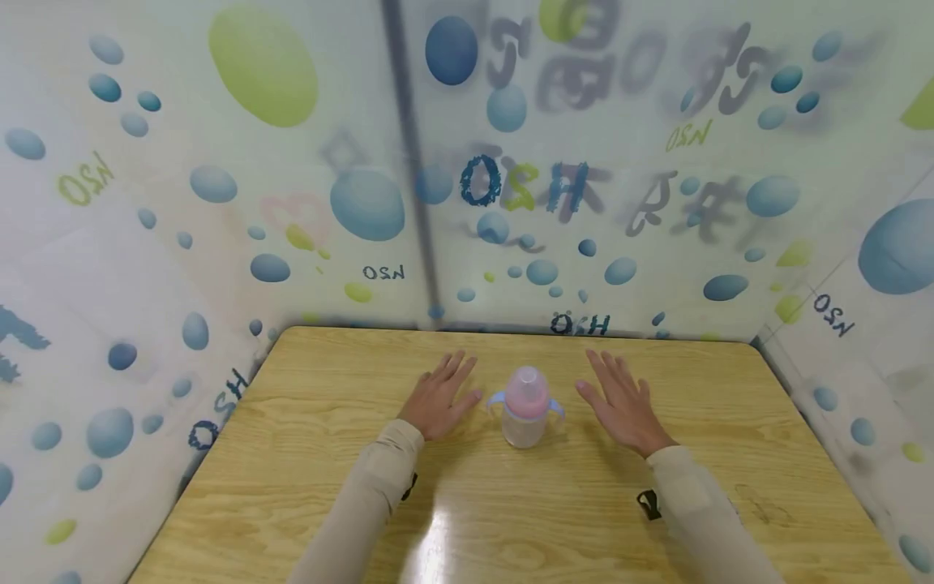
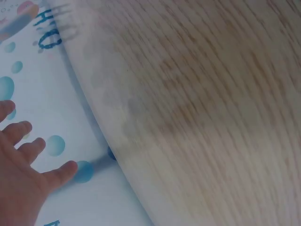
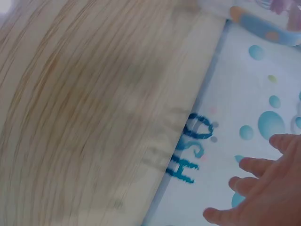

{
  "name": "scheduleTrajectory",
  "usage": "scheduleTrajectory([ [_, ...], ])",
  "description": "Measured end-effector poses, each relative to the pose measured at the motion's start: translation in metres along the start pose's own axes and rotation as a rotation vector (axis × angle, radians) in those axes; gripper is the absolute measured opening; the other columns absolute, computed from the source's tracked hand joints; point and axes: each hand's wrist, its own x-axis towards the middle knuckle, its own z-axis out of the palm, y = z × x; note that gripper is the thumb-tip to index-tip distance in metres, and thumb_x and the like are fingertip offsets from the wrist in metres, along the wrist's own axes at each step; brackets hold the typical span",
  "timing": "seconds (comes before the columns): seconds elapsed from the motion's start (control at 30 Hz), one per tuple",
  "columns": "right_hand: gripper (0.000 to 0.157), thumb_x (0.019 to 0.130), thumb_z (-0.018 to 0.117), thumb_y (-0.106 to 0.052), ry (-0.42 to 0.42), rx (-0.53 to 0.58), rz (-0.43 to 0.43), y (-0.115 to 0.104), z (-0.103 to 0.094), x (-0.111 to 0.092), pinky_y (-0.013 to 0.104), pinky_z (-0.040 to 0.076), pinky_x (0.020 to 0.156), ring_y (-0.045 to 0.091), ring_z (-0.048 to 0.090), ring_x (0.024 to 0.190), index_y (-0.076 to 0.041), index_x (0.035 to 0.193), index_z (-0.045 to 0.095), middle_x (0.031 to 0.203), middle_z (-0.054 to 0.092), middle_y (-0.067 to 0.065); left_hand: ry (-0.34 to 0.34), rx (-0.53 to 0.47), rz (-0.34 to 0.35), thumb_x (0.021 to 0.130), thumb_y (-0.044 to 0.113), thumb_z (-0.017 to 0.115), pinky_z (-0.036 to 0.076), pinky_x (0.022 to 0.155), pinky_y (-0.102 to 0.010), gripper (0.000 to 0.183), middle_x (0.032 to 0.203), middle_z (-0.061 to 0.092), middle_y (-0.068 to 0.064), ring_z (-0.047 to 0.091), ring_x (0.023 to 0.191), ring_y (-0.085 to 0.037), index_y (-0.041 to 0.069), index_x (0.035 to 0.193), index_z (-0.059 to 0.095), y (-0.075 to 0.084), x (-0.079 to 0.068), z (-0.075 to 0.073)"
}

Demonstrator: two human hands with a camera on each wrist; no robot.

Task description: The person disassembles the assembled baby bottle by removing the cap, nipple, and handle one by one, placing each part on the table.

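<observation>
A baby bottle [image 1: 525, 410] with a pink collar, a clear domed cap and two blue side handles stands upright on the wooden table [image 1: 292, 454]. To its left is my left hand [image 1: 441, 401], fingers spread and holding nothing. My right hand [image 1: 620, 405] is on the other side, its fingers also extended, apart from the bottle. The left wrist view shows the left hand [image 2: 23, 174] with fingers apart. In the right wrist view, part of the bottle's handle [image 3: 263, 26] shows at the top right, and the right hand [image 3: 268, 188] is at the lower right.
A pale curtain-like wall [image 1: 620, 146] printed with blue and green dots and lettering rises behind the table and along both sides. Black straps [image 1: 649, 504] hang at the wrists below the sleeves. Light glares off the table's front part.
</observation>
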Motion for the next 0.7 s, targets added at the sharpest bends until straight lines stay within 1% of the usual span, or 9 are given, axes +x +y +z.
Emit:
scheduleTrajectory([
  [0.07,0.067,0.106,0.035,-0.051,-0.014,0.053,0.000,-0.004,0.000,0.000,0.076,-0.002,0.106,0.045,0.000,0.149,-0.019,0.161,0.014,0.164,0.011,0.022,-0.028,-0.006,0.004,0.104,0.048,0.042,0.027,0.110,-0.065,0.065,0.162,0.025,-0.013,0.021,0.149,-0.034,0.014,0.158,0.028,0.001,0.001,0.001],
  [0.13,0.066,0.106,0.035,-0.049,-0.030,0.098,-0.003,-0.008,-0.001,0.001,0.076,-0.001,0.107,0.045,0.000,0.149,-0.018,0.161,0.015,0.164,0.011,0.021,-0.052,-0.034,0.012,0.104,0.048,0.044,0.026,0.111,-0.065,0.066,0.162,0.025,-0.013,0.020,0.149,-0.034,0.015,0.158,0.027,0.004,0.001,0.000],
  [0.23,0.065,0.107,0.034,-0.048,-0.047,0.130,-0.013,-0.015,0.000,0.002,0.075,0.000,0.108,0.044,0.001,0.149,-0.015,0.161,0.016,0.164,0.013,0.018,-0.071,-0.053,0.040,0.104,0.046,0.045,0.027,0.112,-0.062,0.065,0.161,0.028,-0.013,0.023,0.148,-0.034,0.016,0.158,0.028,0.007,0.001,0.000],
  [0.33,0.066,0.107,0.033,-0.048,-0.055,0.146,-0.034,-0.020,0.001,0.002,0.074,0.001,0.109,0.043,0.001,0.150,-0.013,0.160,0.017,0.165,0.014,0.016,-0.060,-0.062,0.089,0.103,0.044,0.046,0.030,0.110,-0.061,0.064,0.159,0.032,-0.016,0.028,0.146,-0.035,0.013,0.157,0.031,0.010,0.001,0.000],
  [0.4,0.065,0.107,0.033,-0.047,-0.058,0.163,-0.049,-0.023,0.002,0.002,0.073,0.000,0.109,0.043,0.001,0.150,-0.013,0.160,0.018,0.165,0.015,0.015,-0.062,-0.063,0.106,0.102,0.044,0.047,0.030,0.110,-0.061,0.065,0.158,0.033,-0.016,0.029,0.146,-0.035,0.013,0.157,0.031,0.012,0.001,0.000],
  [0.53,0.063,0.107,0.035,-0.044,-0.062,0.194,-0.085,-0.028,0.007,0.001,0.073,0.001,0.110,0.042,0.002,0.150,-0.014,0.160,0.019,0.164,0.017,0.014,-0.075,-0.076,0.112,0.099,0.048,0.049,0.030,0.110,-0.062,0.071,0.159,0.031,-0.015,0.028,0.146,-0.035,0.014,0.158,0.029,0.017,0.002,0.001],
  [0.7,0.061,0.107,0.038,-0.041,-0.070,0.235,-0.107,-0.035,0.013,-0.001,0.074,0.004,0.109,0.041,0.005,0.150,-0.016,0.160,0.020,0.164,0.020,0.013,-0.073,-0.088,0.105,0.092,0.053,0.059,0.031,0.110,-0.060,0.081,0.159,0.032,-0.013,0.030,0.146,-0.035,0.015,0.158,0.029,0.021,0.004,0.004],
])
